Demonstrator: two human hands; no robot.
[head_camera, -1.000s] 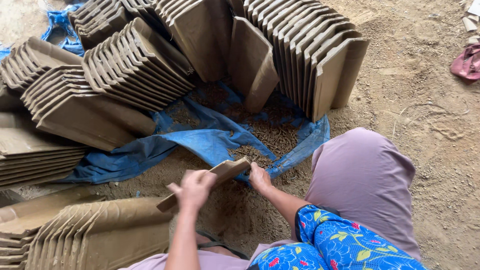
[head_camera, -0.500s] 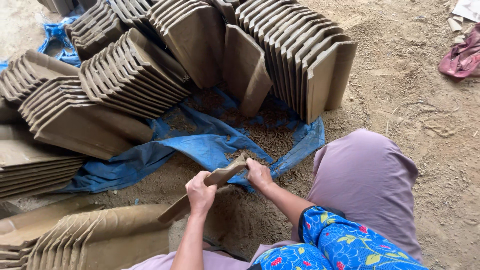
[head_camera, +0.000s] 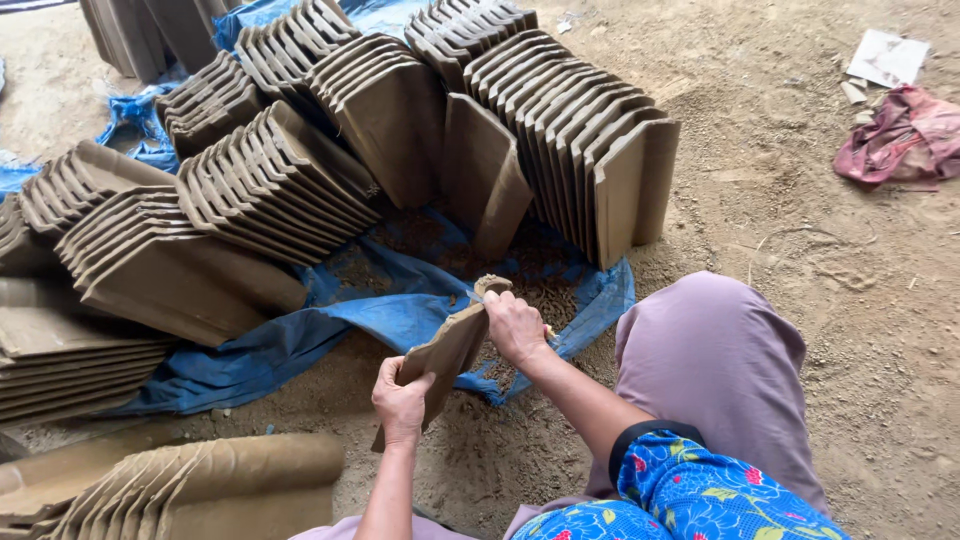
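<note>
I hold one raw brown clay tile (head_camera: 448, 352) tilted on edge in front of me. My left hand (head_camera: 402, 402) grips its near lower part. My right hand (head_camera: 516, 326) is closed around its far upper end, and a small thin tool seems to stick out of that fist, too small to make out. A curl of clay hangs at the tile's top edge. Loose clay scraps (head_camera: 530, 275) lie on the blue tarp (head_camera: 390, 315) just beyond the tile.
Rows of unfired tiles (head_camera: 280, 185) stand on edge across the back and left. More tiles (head_camera: 190, 490) lie stacked at the lower left. A red cloth (head_camera: 900, 140) and a white scrap (head_camera: 888, 56) lie on the dirt floor at upper right. My knee (head_camera: 710, 340) is at right.
The tile has turned from lying flatter to standing more upright, and my right hand has slid to its top end. The camera has tipped, showing more of the far tile rows.
</note>
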